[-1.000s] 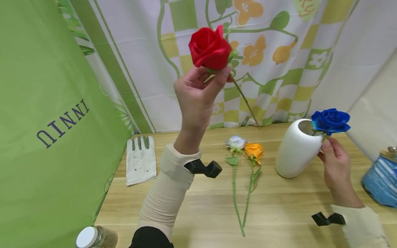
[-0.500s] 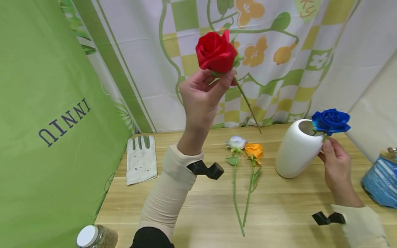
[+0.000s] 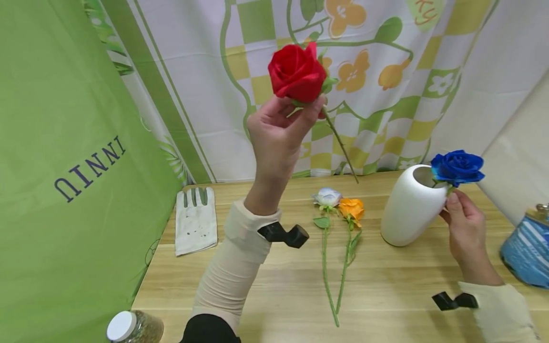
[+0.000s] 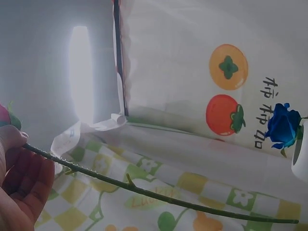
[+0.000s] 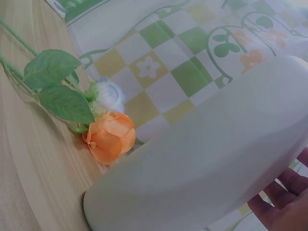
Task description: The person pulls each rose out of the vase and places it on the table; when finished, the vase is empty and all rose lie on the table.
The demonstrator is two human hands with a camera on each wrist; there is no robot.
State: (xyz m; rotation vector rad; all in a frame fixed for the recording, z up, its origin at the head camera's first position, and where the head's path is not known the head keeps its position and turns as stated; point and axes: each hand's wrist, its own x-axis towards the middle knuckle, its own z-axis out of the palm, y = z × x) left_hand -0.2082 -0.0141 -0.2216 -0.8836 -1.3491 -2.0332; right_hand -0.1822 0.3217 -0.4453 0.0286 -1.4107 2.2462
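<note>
My left hand [image 3: 279,131] pinches a red rose [image 3: 297,72] just under its bloom, raised in front of the curtain. Its long thorny stem [image 4: 159,196] slants down to the right in the head view, its tip in the air. At the right, a white vase [image 3: 405,209] stands on the wooden table with a blue rose [image 3: 457,167] in its mouth, the bloom leaning over the rim. My right hand [image 3: 466,228] holds the vase's right side close below that bloom; in the right wrist view its fingers [image 5: 279,193] lie against the white wall.
A pale lilac rose [image 3: 327,196] and an orange rose [image 3: 351,209] lie mid-table, stems crossing near the ends. A work glove [image 3: 196,224] lies at the left, a lidded jar [image 3: 137,327] at the front left, a blue pouch [image 3: 527,247] at the right edge. A patterned curtain [image 3: 193,85] hangs behind.
Over the second, my left hand with the red rose has shifted slightly right and down, then nearly stopped. The right hand, the vase and the blue rose look unmoved.
</note>
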